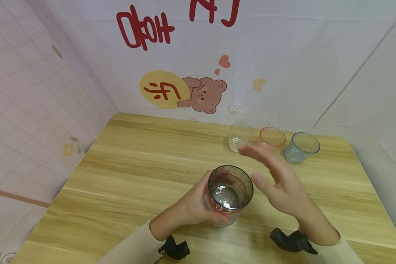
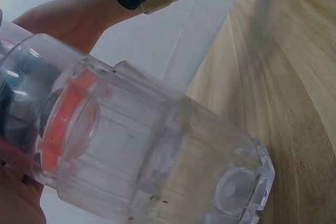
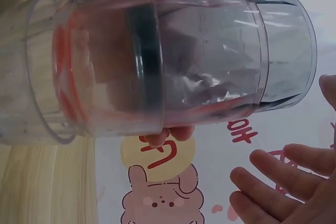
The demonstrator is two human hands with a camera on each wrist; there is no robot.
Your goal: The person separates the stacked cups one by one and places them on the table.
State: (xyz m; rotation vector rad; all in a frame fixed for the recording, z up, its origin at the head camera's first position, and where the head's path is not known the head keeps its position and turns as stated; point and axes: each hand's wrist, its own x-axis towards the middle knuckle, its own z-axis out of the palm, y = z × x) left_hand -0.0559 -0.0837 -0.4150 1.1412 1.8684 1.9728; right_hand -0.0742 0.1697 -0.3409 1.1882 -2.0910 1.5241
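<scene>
My left hand [image 1: 196,203] grips a stack of nested clear plastic cups [image 1: 225,196] at the middle of the table. The top cup has a dark grey rim, and a red-tinted cup [image 3: 210,51] sits below it, above clear ones, in the right wrist view. The left wrist view shows the clear faceted base [image 2: 231,187] close to the wood; whether it touches cannot be told. My right hand [image 1: 280,183] hovers just right of the top rim, fingers extended and thumb apart, holding nothing. In the right wrist view, its fingers [image 3: 278,198] show beside the stack.
Three single cups stand along the back right of the wooden table [image 1: 135,157]: a clear one [image 1: 237,141], a red-rimmed one [image 1: 272,137] partly behind my right hand, and a blue one [image 1: 298,150]. A printed wall cloth [image 1: 283,55] rises behind the table.
</scene>
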